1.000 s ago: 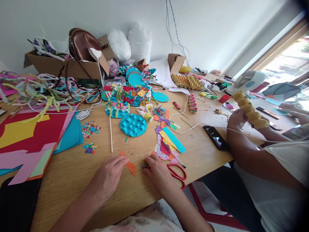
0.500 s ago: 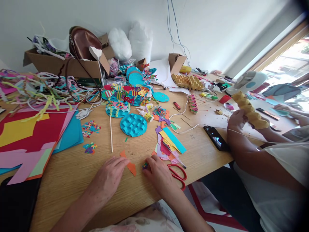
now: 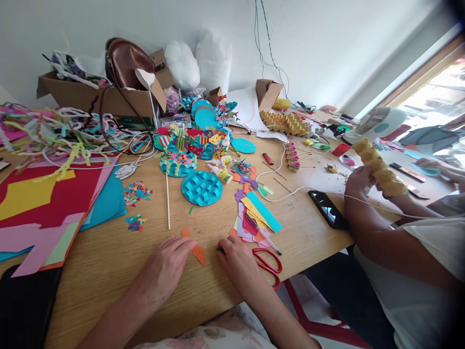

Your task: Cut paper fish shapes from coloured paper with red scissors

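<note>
My left hand (image 3: 165,266) lies low over the table, fingers stretched out together. Its fingertips rest on an orange paper scrap (image 3: 198,254) and cover the scrap's middle. To its right, my right hand (image 3: 238,264) is closed, fingers curled down at the tabletop. A bit of dark green paper (image 3: 219,248) shows at its fingertips; the rest of what it holds is hidden. Red-handled scissors (image 3: 271,264) lie beside my right hand, blades out of sight. Beyond it are paper scraps (image 3: 250,228) with a pen (image 3: 267,237) across them.
A blue scaled paper disc (image 3: 201,188), a wooden stick (image 3: 168,201), glue bottles (image 3: 222,173) and confetti piles (image 3: 137,194) lie ahead. Coloured sheets (image 3: 32,194) are stacked left. At right, a co-worker's hand (image 3: 358,182) holds a yellow egg-carton strip (image 3: 378,167) near a phone (image 3: 327,208).
My right hand's fingers have drawn in over the small coloured paper pieces, so less of them shows. My left hand stays on the orange scrap. The view has shifted slightly.
</note>
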The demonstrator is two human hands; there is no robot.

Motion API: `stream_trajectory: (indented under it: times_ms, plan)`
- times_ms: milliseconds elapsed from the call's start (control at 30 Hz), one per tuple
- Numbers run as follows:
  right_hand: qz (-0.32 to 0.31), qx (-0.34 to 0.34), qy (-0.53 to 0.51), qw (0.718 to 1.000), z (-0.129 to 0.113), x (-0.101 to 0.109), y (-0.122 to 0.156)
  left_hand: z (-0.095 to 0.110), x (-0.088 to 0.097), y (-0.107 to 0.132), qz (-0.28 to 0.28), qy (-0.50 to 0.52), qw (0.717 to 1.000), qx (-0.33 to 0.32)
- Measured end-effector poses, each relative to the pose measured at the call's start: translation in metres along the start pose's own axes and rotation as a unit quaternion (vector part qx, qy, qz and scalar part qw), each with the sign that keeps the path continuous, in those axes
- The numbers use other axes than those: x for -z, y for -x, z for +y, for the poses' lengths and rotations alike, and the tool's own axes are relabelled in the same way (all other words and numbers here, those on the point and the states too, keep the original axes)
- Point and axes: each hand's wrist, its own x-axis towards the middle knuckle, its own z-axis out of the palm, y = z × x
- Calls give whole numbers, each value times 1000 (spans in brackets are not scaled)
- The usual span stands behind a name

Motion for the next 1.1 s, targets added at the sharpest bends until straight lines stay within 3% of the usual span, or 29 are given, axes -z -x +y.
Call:
stream_trajectory:
  times_ms: [400, 667, 767, 900, 1000, 1100]
  plan:
    - [0, 53, 45, 998, 3, -10, -5, -1, -1, 0, 14, 0, 1000, -6]
    - [15, 31, -69, 997, 7, -3, -11, -5, 4, 0, 7, -8, 1000, 3]
    - [21, 10, -169, 985, 18, 6, -12, -8, 9, -1, 3, 1, 1000, 18]
    - [20, -16, -320, 947, 39, 26, -11, -13, 10, -1, 14, 10, 1000, 14]
    - [31, -23, -399, 916, 59, 52, -20, -13, 7, -2, 24, 17, 999, 16]
    - [63, -40, -427, 901, 82, 83, -50, -11, 4, -5, 52, 27, 998, 28]
